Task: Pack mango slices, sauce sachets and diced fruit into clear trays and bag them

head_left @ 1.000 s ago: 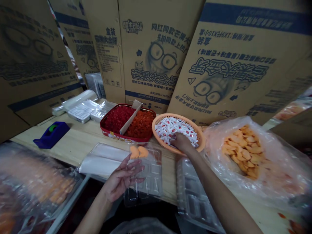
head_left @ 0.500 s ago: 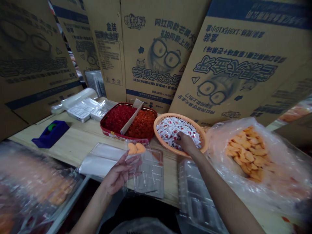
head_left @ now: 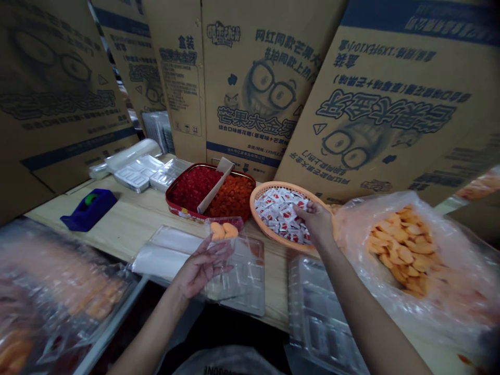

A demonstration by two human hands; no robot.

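Observation:
My left hand (head_left: 203, 265) holds a clear plastic tray (head_left: 238, 229) from below, fingers partly curled and seen through the plastic. Two orange heart-like candy pieces (head_left: 223, 231) sit in its far end. Over the orange perforated basket (head_left: 255, 219), my right hand (head_left: 319, 221) is closed, thumb and fingers pinching a small white sachet with red print (head_left: 301, 202). Many similar sachets (head_left: 279, 208) fill the basket. Beneath the held tray, more clear compartment trays (head_left: 253, 281) lie on the table.
A red tin (head_left: 183, 212) with a cardboard divider holds red and orange bits. At right stands a plastic bag (head_left: 351, 224) of orange pieces. Left are a blue tape dispenser (head_left: 89, 209) and wrapped trays (head_left: 138, 173). Cardboard boxes (head_left: 250, 130) wall the back; more trays (head_left: 324, 312) lie at front right.
My right hand has lifted slightly from among the sachets, moved right, and now pinches one. The left hand still holds the tray; the whole view has shifted a little.

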